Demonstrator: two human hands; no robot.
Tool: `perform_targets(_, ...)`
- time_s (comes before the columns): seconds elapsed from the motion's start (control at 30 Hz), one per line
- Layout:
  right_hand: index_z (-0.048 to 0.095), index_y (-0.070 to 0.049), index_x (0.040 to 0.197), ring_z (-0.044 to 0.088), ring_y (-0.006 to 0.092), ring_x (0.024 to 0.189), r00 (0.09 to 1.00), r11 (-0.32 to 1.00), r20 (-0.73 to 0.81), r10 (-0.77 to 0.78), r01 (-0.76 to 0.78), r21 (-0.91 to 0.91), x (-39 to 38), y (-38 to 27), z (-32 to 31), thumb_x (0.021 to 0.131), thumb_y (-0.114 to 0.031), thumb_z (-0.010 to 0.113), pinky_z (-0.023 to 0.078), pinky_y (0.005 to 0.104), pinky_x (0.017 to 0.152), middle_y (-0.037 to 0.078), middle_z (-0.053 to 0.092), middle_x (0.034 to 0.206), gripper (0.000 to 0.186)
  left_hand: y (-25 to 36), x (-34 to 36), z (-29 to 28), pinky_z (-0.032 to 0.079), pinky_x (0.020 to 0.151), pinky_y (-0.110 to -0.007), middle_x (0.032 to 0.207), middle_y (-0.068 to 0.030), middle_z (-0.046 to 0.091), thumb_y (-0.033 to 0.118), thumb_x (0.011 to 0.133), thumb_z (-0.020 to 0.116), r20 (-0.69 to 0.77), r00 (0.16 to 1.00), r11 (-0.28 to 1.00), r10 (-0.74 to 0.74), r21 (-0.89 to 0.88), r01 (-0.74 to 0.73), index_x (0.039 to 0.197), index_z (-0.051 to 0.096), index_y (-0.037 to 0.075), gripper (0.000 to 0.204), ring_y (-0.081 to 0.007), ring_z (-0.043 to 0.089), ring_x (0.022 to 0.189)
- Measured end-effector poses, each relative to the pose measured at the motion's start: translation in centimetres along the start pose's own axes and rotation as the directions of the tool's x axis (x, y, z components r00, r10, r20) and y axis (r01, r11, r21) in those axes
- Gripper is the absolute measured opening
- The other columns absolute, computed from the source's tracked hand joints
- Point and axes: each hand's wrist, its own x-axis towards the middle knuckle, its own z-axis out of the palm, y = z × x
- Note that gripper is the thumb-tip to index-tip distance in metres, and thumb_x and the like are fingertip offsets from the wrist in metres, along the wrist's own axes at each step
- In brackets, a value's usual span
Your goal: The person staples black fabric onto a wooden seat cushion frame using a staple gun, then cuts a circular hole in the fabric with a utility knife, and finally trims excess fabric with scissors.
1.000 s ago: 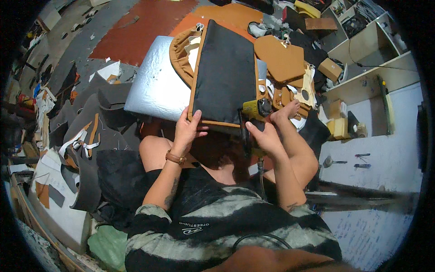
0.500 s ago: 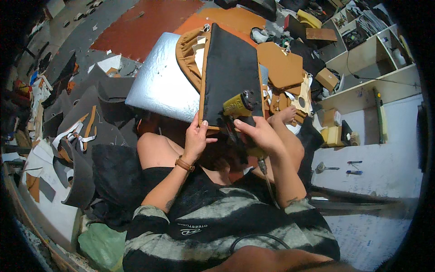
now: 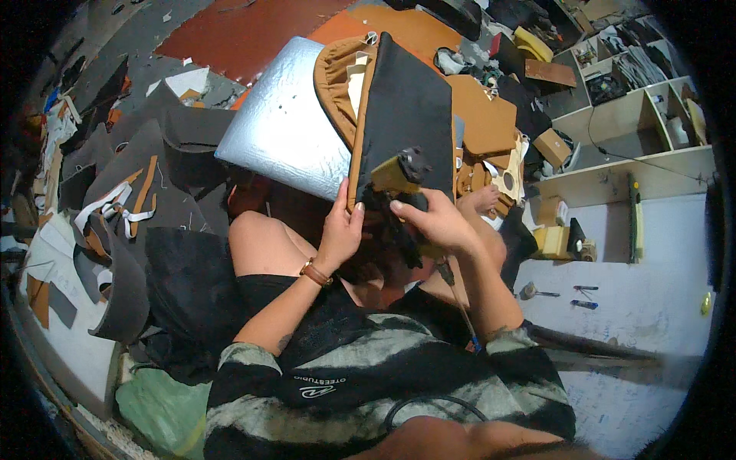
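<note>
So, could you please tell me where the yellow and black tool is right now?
In the head view, the yellow and black tool is near the centre, gripped by the right hand against the lower edge of the black panel, just right of the left hand.

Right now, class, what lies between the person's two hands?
In the head view, the near edge of the black panel and the yellow-and-black tool lie between the left hand and right hand.
</note>
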Motion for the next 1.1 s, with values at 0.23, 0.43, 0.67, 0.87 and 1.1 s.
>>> perform_targets(0.23,0.070,-0.001,0.109,0.055,0.0072,0.062,0.991,0.991,0.005,-0.131,0.131,-0.009,-2.6,-0.1,0.4,0.098,-0.028,0.074,0.043,0.0269,0.055,-0.001,0.063,0.073,0.029,-1.9,0.6,1.7,0.057,0.072,-0.031,0.098,-0.0149,0.072,0.008,0.104,0.059,-0.134,0.961,0.963,0.242,-0.091,-0.255,0.167,0.023,0.008,0.073,-0.0142,0.069,0.078)
perform_targets(0.43,0.071,0.000,0.110,0.054,0.0072,0.060,0.983,0.981,0.021,-0.181,0.181,-0.063,-2.3,0.6,0.9,0.097,-0.027,0.075,0.043,0.0271,0.055,-0.001,0.063,0.071,0.031,-0.8,0.0,1.8,0.062,0.067,-0.032,0.106,-0.0161,0.075,0.010,0.108,0.056,-0.040,0.999,0.968,0.036,-0.246,-0.045,0.169,0.016,0.011,0.074,-0.0182,0.074,0.081)
perform_targets(0.67,0.072,0.001,0.115,0.062,0.0159,0.078,0.988,0.979,0.091,-0.127,0.140,-0.151,-1.6,-0.7,0.8,0.095,-0.030,0.074,0.049,0.0325,0.071,0.008,0.069,0.085,0.037,-1.5,0.1,1.3,0.065,0.070,-0.035,0.110,-0.0153,0.074,0.008,0.108,0.054,-0.020,0.990,0.968,0.138,-0.207,-0.139,0.169,0.011,0.012,0.075,-0.0187,0.073,0.084)
perform_targets(0.87,0.072,0.001,0.120,0.073,0.0415,0.104,0.989,0.945,0.103,-0.106,0.133,-0.298,-1.3,-0.7,1.7,0.092,-0.037,0.072,0.054,0.0459,0.095,0.027,0.075,0.107,0.048,-2.0,-0.1,0.8,0.066,0.075,-0.035,0.123,-0.0157,0.069,0.001,0.107,0.050,0.007,0.939,0.937,0.343,-0.066,-0.342,0.169,0.008,0.010,0.076,-0.0200,0.071,0.098)
perform_targets(1.1,0.070,0.000,0.124,0.072,0.0430,0.102,0.990,0.914,0.089,-0.108,0.134,-0.383,-0.4,-0.5,2.0,0.091,-0.040,0.073,0.055,0.0481,0.092,0.028,0.074,0.106,0.052,-3.5,0.4,0.6,0.054,0.102,-0.034,0.147,-0.0143,0.056,-0.014,0.095,0.057,0.082,0.962,0.920,0.261,-0.324,-0.222,0.170,0.008,0.010,0.092,-0.0220,0.062,0.122)
